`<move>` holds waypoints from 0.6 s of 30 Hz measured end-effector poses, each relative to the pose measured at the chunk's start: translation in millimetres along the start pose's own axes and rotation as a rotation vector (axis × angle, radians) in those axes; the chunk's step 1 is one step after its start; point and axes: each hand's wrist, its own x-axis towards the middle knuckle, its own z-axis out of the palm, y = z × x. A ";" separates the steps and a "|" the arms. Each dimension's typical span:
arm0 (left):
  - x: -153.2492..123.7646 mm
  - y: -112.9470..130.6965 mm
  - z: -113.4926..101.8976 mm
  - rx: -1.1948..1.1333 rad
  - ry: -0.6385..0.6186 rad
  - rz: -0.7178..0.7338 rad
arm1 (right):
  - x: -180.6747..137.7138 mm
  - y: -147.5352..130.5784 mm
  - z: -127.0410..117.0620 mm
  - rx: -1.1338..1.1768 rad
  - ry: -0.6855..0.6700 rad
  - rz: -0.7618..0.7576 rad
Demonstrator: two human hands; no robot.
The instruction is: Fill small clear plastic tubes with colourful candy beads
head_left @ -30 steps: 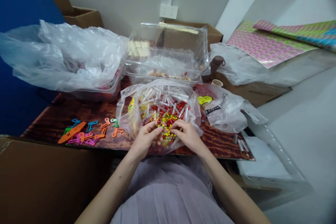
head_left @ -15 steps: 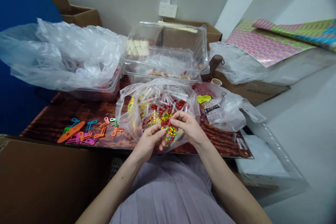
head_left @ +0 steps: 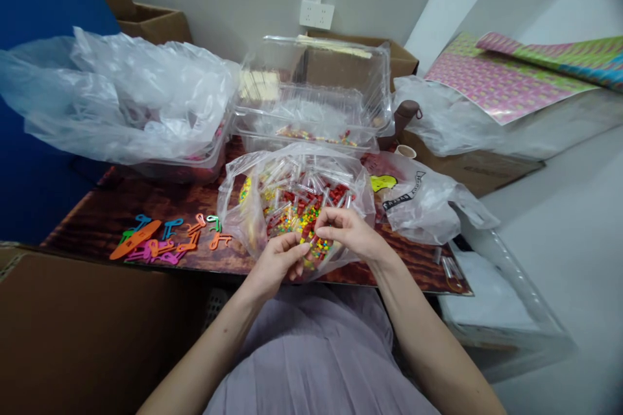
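Both of my hands meet over the near side of an open clear plastic bag (head_left: 236,207). Inside it lie many clear plastic tubes (head_left: 316,168), red caps (head_left: 335,194) and small multicoloured beads or candies (head_left: 307,215). My left hand (head_left: 282,258) is closed in a pinch on what looks like a small clear tube, mostly hidden by the fingers. Just to the right, my right hand (head_left: 348,231) pinches with thumb and forefinger close to a red piece. What it holds is too small to make out. The fingertips nearly touch.
Colourful plastic clips (head_left: 160,246) lie on the table (head_left: 195,262) at left. Behind stand a bag-covered tub (head_left: 195,168) and a clear lidded container (head_left: 311,120). A printed plastic bag (head_left: 418,207), a paper cup (head_left: 405,152) and a brown bottle (head_left: 406,113) sit at right.
The view has shifted slightly, so the whole scene sits a little further right. Both hands stay pinched over the bag, with only small finger movements.
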 end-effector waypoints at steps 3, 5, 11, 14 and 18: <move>-2.0 0.3 3.3 -0.033 -0.004 -0.006 | -2.0 4.7 0.2 0.074 -0.001 0.008; -2.5 0.4 4.7 -0.034 -0.010 -0.024 | -4.0 7.6 0.3 0.104 0.004 0.013; -0.6 -4.1 6.5 0.023 0.020 -0.018 | -8.4 10.4 -0.4 0.051 0.023 0.002; 0.6 -8.8 6.8 0.035 0.032 -0.027 | -8.7 13.9 -0.1 0.051 0.041 0.005; 2.5 -11.9 5.2 0.068 0.046 -0.019 | -8.4 21.5 3.0 0.062 0.089 0.045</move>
